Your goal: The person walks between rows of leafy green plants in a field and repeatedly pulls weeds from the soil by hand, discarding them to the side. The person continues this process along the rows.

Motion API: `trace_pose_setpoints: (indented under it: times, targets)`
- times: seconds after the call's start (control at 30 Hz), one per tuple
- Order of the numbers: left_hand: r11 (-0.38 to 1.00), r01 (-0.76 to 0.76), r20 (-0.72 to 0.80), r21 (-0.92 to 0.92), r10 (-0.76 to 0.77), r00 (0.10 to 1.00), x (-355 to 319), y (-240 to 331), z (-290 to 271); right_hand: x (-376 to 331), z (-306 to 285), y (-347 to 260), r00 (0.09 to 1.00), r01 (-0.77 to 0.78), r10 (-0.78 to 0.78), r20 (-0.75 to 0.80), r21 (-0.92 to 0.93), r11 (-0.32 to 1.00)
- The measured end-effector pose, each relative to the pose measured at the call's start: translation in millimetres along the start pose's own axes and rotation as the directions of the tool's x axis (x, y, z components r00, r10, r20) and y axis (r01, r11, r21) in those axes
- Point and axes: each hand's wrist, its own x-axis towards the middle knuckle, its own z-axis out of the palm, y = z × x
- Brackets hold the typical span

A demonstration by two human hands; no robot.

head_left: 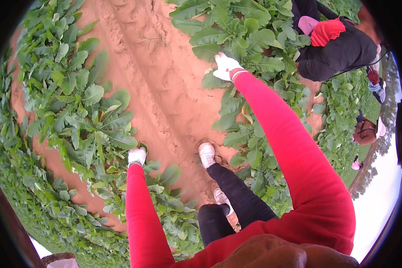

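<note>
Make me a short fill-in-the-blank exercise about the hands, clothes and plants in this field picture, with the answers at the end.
1. The glove on the left hand is ____ in colour.
2. The leafy plants beside that hand are ____ in colour.
3. The sleeve leading to the right hand is ____ in colour.
4. The hand nearer the picture's top edge is the ____ one.

Missing words: white; green; red; right.

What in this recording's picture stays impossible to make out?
All in the head view:
- Left hand: its fingers and any grip, hidden by the back of the hand.
- Right hand: its palm side, hidden by the hand itself.
- Brown-edged object at lower left: the rest, cut off by the picture's edge.
- Distant pink shape at right: too small to identify.
</note>
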Motion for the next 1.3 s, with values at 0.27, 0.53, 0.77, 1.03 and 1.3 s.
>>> trace_pose_setpoints:
  times: [0.27, 0.53, 0.77, 1.03, 1.3]
  targets:
    - [0.998, 0.056, 0.077, 0.013, -0.057, 0.995, 10.1, -13.3, 13.6, 9.7, -2.0, 9.4, 0.994, -0.004, -0.001, 0.107, 0.046, 0.999]
    - [0.976, -0.035, 0.550, 0.213, -0.090, 0.830, 26.7, 54.2, -39.1, 18.2, -17.9, 8.8, 0.969, -0.020, 0.008, 0.246, 0.047, 0.999]
    - [0.843, -0.485, -0.431, -0.233, 0.358, 0.828, 141.0, 265.4, -119.3, 11.2, -34.9, 11.0, 0.930, -0.042, -0.007, 0.367, 0.124, 0.991]
    - [0.939, -0.032, -0.009, -0.342, 0.031, 0.999, 305.7, 357.2, -152.2, 16.9, -42.6, 1.9, 0.893, -0.114, 0.044, 0.448, 0.130, 0.985]
    - [0.928, -0.252, 0.074, -0.274, 0.282, 0.957, 280.0, 319.0, -133.1, 14.6, -32.1, 6.7, 0.932, -0.116, 0.019, 0.363, 0.247, 0.962]
